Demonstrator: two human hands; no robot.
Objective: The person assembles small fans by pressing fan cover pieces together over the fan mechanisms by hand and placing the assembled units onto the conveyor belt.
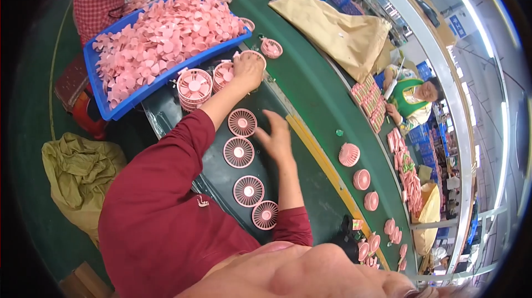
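My left hand (249,71) reaches up past the front of the blue tray, its fingers curled over a pink round fan housing (256,54). Just left of it stand another fan housing (223,75) and a stack of pink fan housings (194,90), blades showing in the top one. My right hand (277,136) is open, thumb and fingers apart, beside a pink round fan grille (242,123). Below that grille, several more lie flat in a line on the dark worktop, among them a nearer grille (249,191). What my left fingertips touch is partly hidden.
A blue tray (98,96) heaped with pink fan blades (166,37) sits at the upper left. Along the right runs a green conveyor (310,90) carrying pink fans (349,154). Across it stands a person in a green apron (409,101). A tan sack (338,32) lies at the far side.
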